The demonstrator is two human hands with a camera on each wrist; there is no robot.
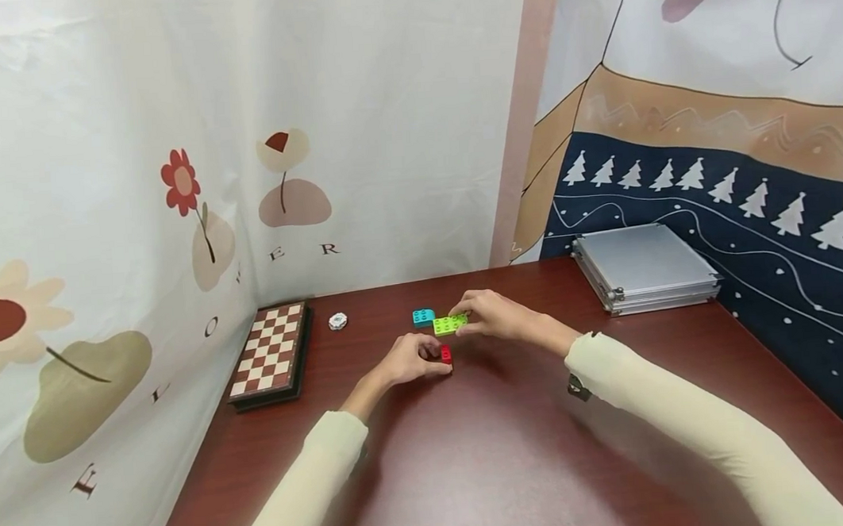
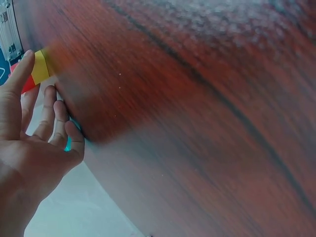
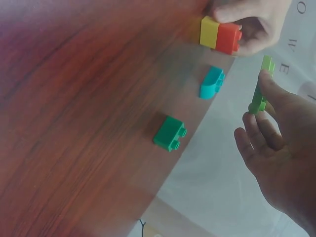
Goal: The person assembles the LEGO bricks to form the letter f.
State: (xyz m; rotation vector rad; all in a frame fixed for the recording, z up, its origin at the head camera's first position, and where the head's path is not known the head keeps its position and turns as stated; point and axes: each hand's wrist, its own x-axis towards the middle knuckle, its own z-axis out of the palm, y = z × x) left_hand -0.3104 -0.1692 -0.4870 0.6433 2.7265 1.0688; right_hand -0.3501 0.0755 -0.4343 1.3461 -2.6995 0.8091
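Observation:
My left hand (image 1: 407, 359) pinches a stack of two toy building bricks between thumb and fingers: a red brick (image 3: 228, 38) on a yellow brick (image 3: 209, 32), low at the table surface. With thumb and fingertips, my right hand (image 1: 499, 314) holds a long, thin lime-green brick (image 1: 449, 325), raised above the table to the right of the stack. Just behind the lime brick in the head view sits a blue brick (image 1: 423, 318) with a rounded end. A dark green brick (image 3: 169, 133) stands on the table in the right wrist view; in the head view the right hand hides it.
On the left of the brown table (image 1: 474, 451) lies a checkered game board box (image 1: 269, 349), with a small white round object (image 1: 338, 321) beside it. Stacked silver flat cases (image 1: 646, 263) stand at the back right. Printed curtains (image 1: 386, 138) hang along the table's edges.

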